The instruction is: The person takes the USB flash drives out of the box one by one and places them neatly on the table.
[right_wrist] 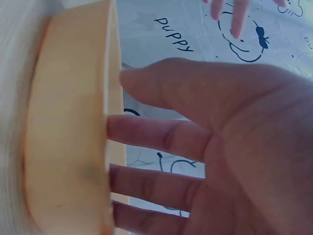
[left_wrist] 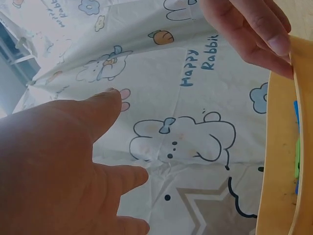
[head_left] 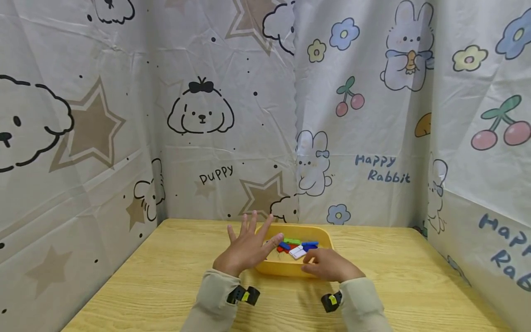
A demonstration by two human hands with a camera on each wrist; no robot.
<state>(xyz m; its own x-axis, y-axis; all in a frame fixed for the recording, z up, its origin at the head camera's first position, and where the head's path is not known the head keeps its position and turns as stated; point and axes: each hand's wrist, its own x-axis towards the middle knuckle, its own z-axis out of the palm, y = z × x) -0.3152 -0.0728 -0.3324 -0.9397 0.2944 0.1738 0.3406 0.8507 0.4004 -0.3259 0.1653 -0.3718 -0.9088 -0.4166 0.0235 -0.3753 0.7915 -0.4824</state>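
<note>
A yellow plastic basket (head_left: 286, 268) holds several small flat pieces in white, blue, green and red; a white piece (head_left: 297, 251) lies near the front. With fingers spread wide, my left hand (head_left: 246, 249) hovers over the basket's left side and holds nothing. My right hand (head_left: 331, 265) is at the front right rim. In the right wrist view its fingers (right_wrist: 156, 134) reach over the rim of the basket wall (right_wrist: 71, 122), thumb apart from them. Fingertips are partly hidden behind that rim, and nothing shows in this hand.
The basket stands on a light wood-grain table (head_left: 166, 276), toward its back. A printed curtain (head_left: 232, 152) with puppies, rabbits and stars encloses the table at the back and both sides. Each wrist wears a small black camera (head_left: 332, 302).
</note>
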